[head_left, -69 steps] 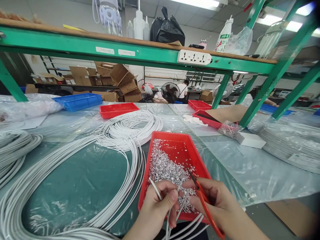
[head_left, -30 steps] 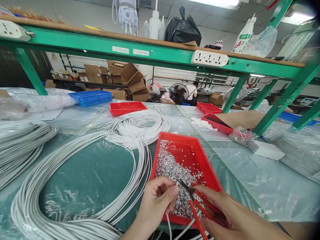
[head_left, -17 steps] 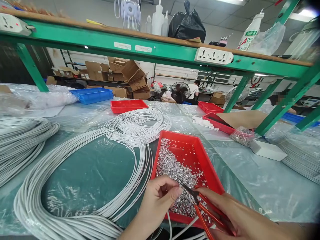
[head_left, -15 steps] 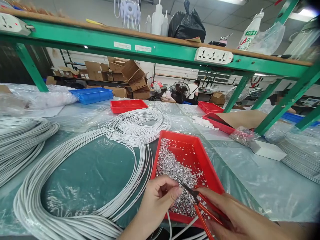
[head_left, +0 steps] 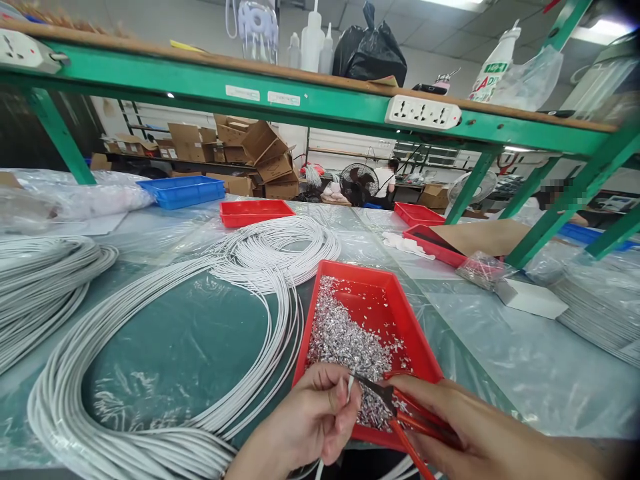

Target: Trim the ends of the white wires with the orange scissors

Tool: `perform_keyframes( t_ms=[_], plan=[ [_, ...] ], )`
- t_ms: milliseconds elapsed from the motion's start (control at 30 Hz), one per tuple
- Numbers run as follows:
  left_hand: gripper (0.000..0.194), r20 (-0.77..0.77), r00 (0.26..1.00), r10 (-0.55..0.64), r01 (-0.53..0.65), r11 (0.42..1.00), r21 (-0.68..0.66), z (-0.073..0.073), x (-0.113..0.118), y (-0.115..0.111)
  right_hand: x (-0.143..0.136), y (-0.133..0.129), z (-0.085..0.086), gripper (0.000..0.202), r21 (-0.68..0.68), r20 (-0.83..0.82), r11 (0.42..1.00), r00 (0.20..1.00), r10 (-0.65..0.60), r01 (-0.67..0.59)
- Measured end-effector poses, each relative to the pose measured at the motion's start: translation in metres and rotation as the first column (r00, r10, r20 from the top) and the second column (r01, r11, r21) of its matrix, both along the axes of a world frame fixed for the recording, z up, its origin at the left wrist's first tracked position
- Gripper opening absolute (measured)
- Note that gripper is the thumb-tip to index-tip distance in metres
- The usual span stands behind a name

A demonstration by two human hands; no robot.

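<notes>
My left hand (head_left: 320,413) pinches the end of a white cable (head_left: 351,387) over the near part of a red tray (head_left: 410,320). Small silvery scraps (head_left: 345,333) lie heaped in the tray, mostly along its left side. My right hand (head_left: 450,420) is wrapped round the red handles of a cutting tool (head_left: 387,393). The tool's dark, narrow jaws point left and reach the cable end at my left fingertips. Whether the jaws touch the cable is too small to tell. Left of the tray lies a big coil of white cable (head_left: 65,373).
Another cable coil (head_left: 45,287) lies at the far left. Behind stand a blue tray (head_left: 185,191) and a red tray (head_left: 257,212). A green shelf frame (head_left: 320,93) spans overhead, its leg coming down at the right near a white box (head_left: 531,299). People sit in the background.
My left hand has turned and shifted slightly down and left, its lower fingers now more visible around the cable. The tool's jaws have moved a little left and down with it.
</notes>
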State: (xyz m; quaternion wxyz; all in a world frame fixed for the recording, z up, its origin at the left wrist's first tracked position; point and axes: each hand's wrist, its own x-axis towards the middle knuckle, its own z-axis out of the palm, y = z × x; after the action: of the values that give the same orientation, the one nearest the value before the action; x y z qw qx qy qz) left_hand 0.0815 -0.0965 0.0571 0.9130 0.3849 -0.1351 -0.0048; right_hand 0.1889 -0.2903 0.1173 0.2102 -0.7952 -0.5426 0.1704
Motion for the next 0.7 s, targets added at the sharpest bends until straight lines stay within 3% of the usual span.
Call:
perform_keyframes(
  t_ms=[133, 267, 333, 433, 533, 600, 700],
  plan=[
    [0.026, -0.017, 0.987, 0.16, -0.157, 0.983, 0.098, 0.002, 0.002, -0.008, 0.001, 0.012, 0.001, 0.043, 0.209, -0.324, 0.963, 0.941, -0.099, 0.173],
    [0.035, 0.042, 0.965, 0.26, -0.261, 0.919, 0.295, 0.004, 0.001, -0.02, -0.008, 0.038, -0.003, 0.027, 0.372, -0.593, 0.912, 0.8, 0.092, 0.171],
    [0.038, 0.053, 0.939, 0.339, -0.333, 0.863, 0.379, 0.006, -0.001, -0.024, -0.014, 0.05, -0.008, 0.022, 0.429, -0.73, 0.879, 0.653, 0.202, 0.208],
    [0.039, 0.043, 0.883, 0.467, -0.437, 0.786, 0.438, 0.009, -0.005, -0.029, -0.019, 0.059, -0.021, 0.03, 0.424, -0.876, 0.865, 0.363, 0.317, 0.269],
    [0.037, 0.095, 0.874, 0.476, -0.466, 0.77, 0.435, 0.01, -0.006, -0.031, -0.021, 0.059, -0.029, 0.045, 0.388, -0.917, 0.891, 0.199, 0.347, 0.234],
    [0.037, 0.113, 0.869, 0.482, -0.48, 0.765, 0.43, 0.011, -0.005, -0.031, -0.021, 0.058, -0.03, 0.044, 0.398, -0.914, 0.885, 0.188, 0.36, 0.242],
    [0.037, 0.085, 0.847, 0.525, -0.5, 0.731, 0.464, 0.012, -0.003, -0.03, -0.019, 0.057, -0.025, 0.028, 0.443, -0.883, 0.836, 0.322, 0.342, 0.325]
  ],
)
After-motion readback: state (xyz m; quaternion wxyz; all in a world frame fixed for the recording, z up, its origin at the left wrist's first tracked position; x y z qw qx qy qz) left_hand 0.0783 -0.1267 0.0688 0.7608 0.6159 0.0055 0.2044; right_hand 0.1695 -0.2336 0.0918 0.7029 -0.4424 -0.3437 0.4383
